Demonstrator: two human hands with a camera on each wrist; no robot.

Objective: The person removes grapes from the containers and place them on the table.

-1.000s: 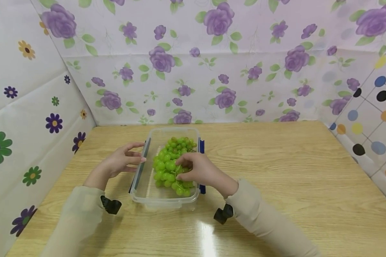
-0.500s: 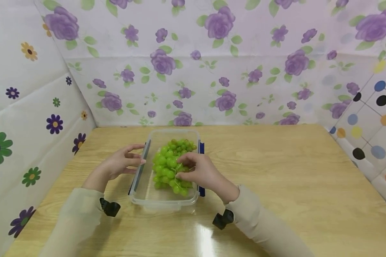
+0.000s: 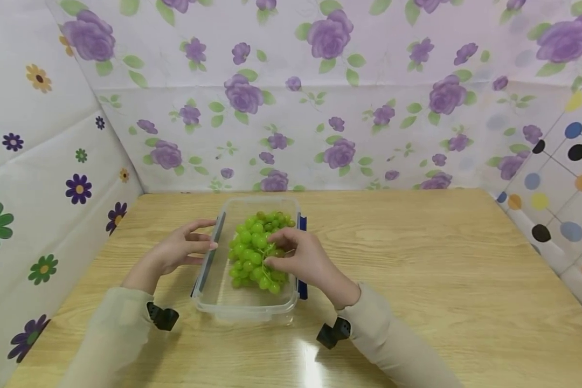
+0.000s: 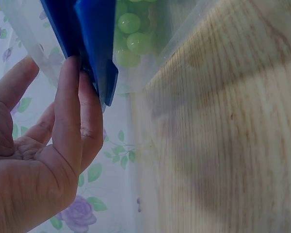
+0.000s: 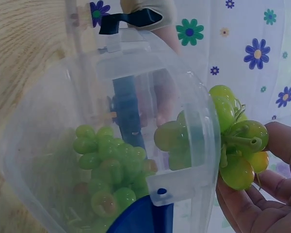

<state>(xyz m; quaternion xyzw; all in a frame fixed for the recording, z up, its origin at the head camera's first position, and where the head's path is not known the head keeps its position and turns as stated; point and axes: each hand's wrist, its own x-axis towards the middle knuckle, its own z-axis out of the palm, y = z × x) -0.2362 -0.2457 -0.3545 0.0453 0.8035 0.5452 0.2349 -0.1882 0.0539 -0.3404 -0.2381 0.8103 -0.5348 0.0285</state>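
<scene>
A clear plastic box (image 3: 242, 310) with its top uncovered stands on the table and has green grapes in it. My right hand (image 3: 298, 256) reaches over the box's right side and grips a bunch of green grapes (image 3: 247, 250) near its stem. In the right wrist view, this bunch (image 5: 237, 141) shows partly above the rim, while more grapes (image 5: 111, 170) sit lower behind the clear wall. My left hand (image 3: 186, 245) is at the box's left side, fingers extended. The left wrist view shows its fingertips touching the blue latch (image 4: 97, 43).
Another blue latch (image 3: 303, 226) hangs on the box's right side. Wooden tabletop (image 3: 417, 258) stretches to the right. A flowered cloth wall (image 3: 291, 134) closes off the back, with patterned sheets at the left and right.
The grapes have shifted slightly in the box beneath my right hand, which keeps its hold. My left hand stays against the box's side. The head view has tilted a little.
</scene>
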